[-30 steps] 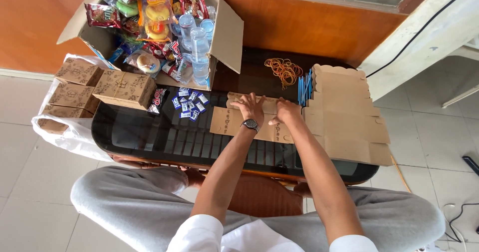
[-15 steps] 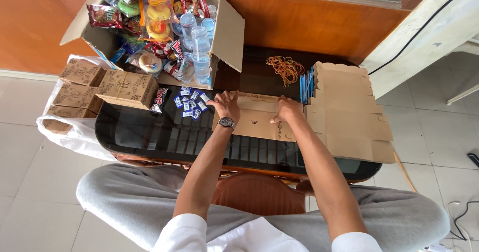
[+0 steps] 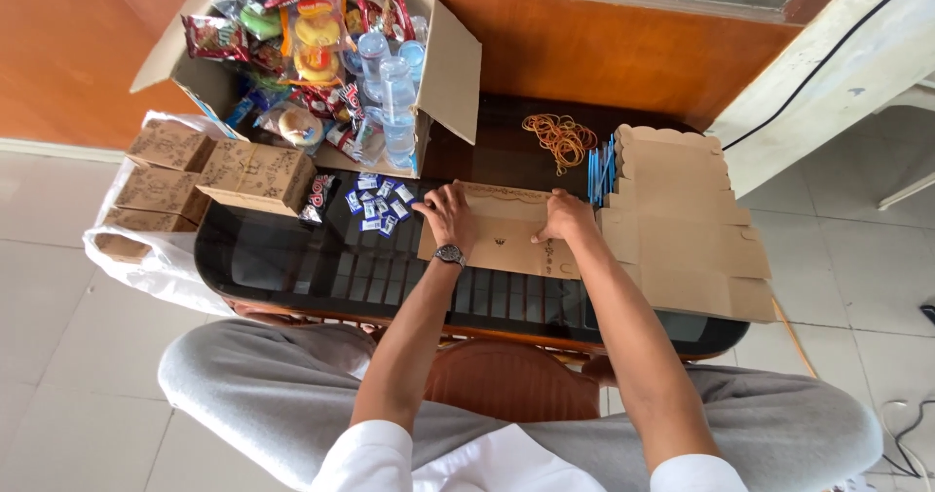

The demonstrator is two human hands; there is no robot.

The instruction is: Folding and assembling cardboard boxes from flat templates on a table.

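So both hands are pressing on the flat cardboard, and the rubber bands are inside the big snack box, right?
Not quite. Both hands, left and right, do press on the flat cardboard, but the rubber bands lie loose on the dark table, right of the snack box. The head view shows it.

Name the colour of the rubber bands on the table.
Orange-tan rubber bands, best seen in the head view.

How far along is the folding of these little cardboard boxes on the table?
Done: several small brown folded cardboard boxes stand at the table's left end. In hand: the left hand and right hand press on one flat brown cardboard box blank on the dark glass-topped table. Left: a stack of flat cardboard blanks lies unfolded on the right.
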